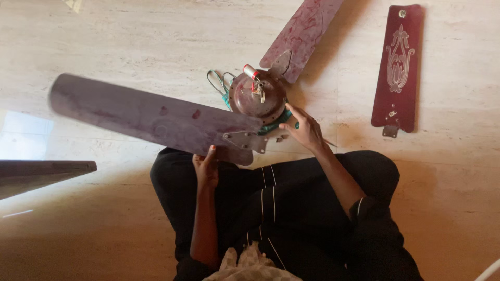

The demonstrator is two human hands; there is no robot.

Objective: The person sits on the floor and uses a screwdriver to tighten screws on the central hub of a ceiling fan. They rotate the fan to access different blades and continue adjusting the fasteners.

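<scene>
On a pale stone floor [130, 47], the left hand [207, 167] is gripping a fan blade [146, 117]; the right hand [304, 127] is clasping a green-handled tool beside the motor [258, 96].

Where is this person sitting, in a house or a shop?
Probably a room in a house: the person sits on a pale stone floor, with a ceiling fan taken down and a loose blade lying nearby.

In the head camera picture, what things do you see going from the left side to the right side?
Dark board edge → long blurred fan blade → left hand → round fan motor → right hand → loose patterned blade on floor.
</scene>
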